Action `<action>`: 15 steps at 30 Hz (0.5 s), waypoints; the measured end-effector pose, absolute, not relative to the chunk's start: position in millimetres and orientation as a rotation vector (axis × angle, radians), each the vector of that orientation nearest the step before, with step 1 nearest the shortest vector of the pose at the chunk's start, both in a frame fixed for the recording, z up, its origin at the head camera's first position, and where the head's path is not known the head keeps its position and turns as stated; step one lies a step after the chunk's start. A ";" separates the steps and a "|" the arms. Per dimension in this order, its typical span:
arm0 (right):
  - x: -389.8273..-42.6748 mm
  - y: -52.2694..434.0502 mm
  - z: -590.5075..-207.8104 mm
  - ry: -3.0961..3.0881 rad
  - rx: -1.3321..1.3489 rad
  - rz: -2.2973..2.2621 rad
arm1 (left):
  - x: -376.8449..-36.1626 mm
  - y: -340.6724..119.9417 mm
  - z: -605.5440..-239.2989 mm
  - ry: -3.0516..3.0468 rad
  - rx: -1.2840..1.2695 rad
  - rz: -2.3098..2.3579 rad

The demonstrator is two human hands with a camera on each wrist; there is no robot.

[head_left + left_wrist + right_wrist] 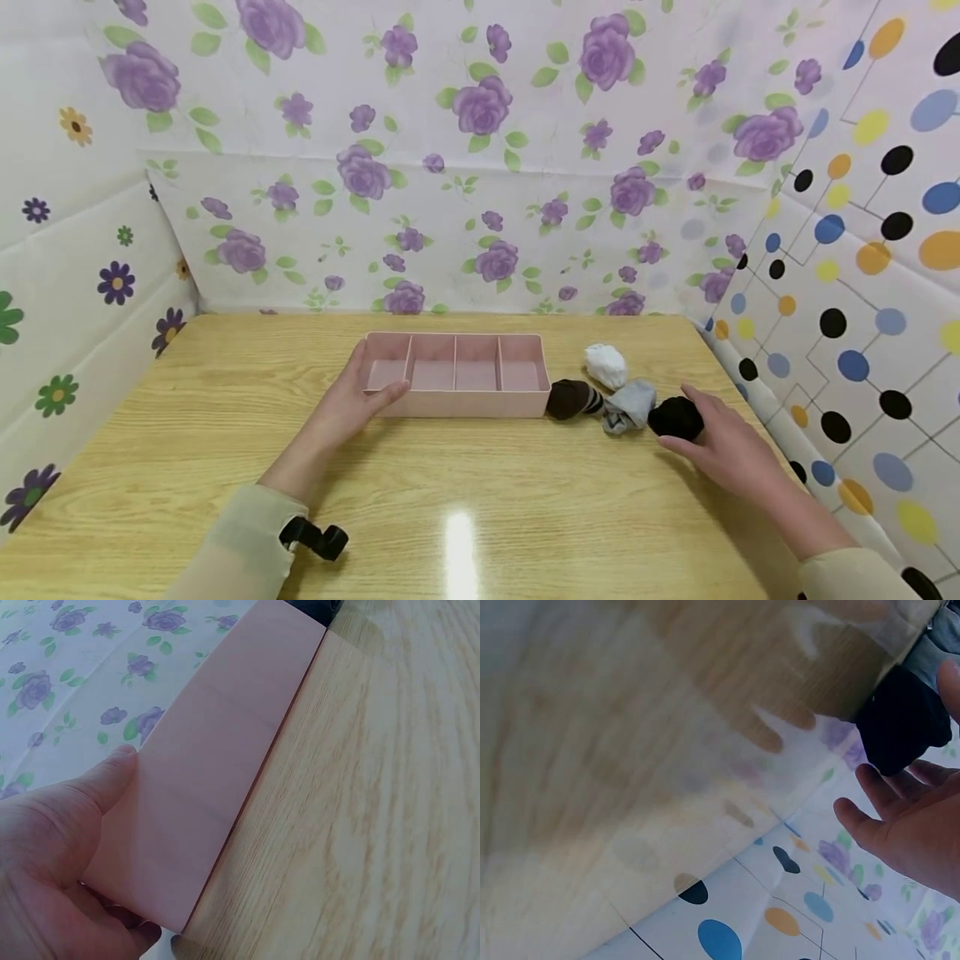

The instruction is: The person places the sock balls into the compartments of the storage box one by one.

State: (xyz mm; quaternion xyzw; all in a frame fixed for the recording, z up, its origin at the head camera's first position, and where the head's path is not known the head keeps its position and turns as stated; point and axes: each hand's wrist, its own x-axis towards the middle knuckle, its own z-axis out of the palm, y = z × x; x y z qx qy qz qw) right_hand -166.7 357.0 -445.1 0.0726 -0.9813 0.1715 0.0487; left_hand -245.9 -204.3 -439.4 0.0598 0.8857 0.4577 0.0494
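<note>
This seems a screened-off booth — floral sheeting [525, 200] and dotted sheeting [862, 275] edge a wood-grain table [540, 492].

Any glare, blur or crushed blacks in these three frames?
Head: bright glare streak on the tabletop, bottom centre; left wrist: slightly soft, pink box face evenly lit, no hot spot; right wrist: tabletop hazy and blurred at left, finger-shaped reflections on it, black bundle nearly detail-free.

In the head view, left of centre, the pink box [457, 406] hides some fingers of the left hand [347, 410]. The right wrist view's right edge crops the right hand [922, 838] and grey bundle [932, 651].
</note>
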 end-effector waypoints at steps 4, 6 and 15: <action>-169.6 360.3 -448.2 -3.002 0.195 0.532 | -245.9 -203.5 -439.5 2.708 0.182 1.388; -170.2 361.2 -449.9 -3.012 0.170 0.525 | -246.0 -203.3 -439.6 2.703 0.181 1.391; -173.7 361.6 -450.4 -2.997 0.141 0.491 | -245.8 -204.2 -438.9 2.698 0.184 1.416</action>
